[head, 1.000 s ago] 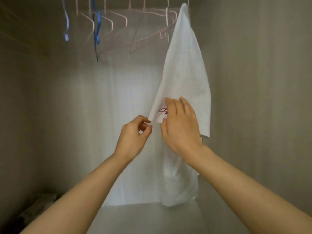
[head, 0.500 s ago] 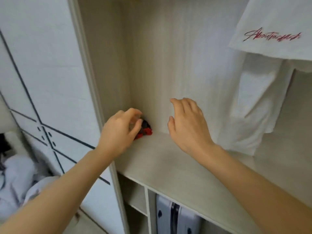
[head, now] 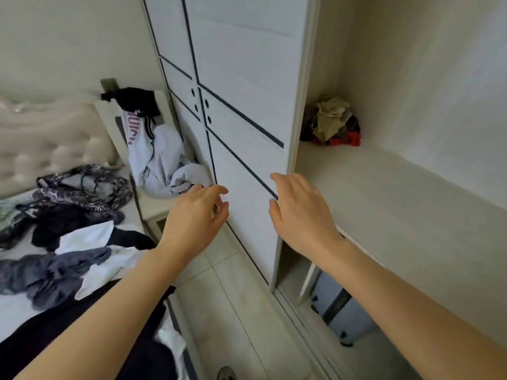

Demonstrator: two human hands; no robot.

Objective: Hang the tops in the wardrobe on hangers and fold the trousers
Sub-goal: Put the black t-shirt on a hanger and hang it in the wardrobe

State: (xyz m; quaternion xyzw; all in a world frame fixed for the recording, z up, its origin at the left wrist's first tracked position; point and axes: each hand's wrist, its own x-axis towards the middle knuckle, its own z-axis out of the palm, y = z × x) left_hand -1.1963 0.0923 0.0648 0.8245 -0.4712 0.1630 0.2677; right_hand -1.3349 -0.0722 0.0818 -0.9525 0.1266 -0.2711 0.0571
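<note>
Here, left hand point(head: 196, 215) and right hand point(head: 299, 212) are seen empty, fingers relaxed; limp, light clothes point(head: 68, 259) are likely best lifted by the shoulders.

The flat white wardrobe door point(head: 247, 78) carries thin navy lines and small dark round dots. The pale cream wardrobe shelf point(head: 384, 204) is plain, and the crumpled cloth heap point(head: 333, 123) on it is olive, black and red. The lilac-grey sweatshirt point(head: 162, 160) shows pink letters and black-and-white stripes, and the garment above it point(head: 135, 98) is black. On the bed, the leaf-print garment point(head: 82, 185) is black and white, the plain top point(head: 85, 237) white, the rumpled garment point(head: 55, 272) slate grey. The tufted headboard point(head: 41, 138) is ivory.
</note>
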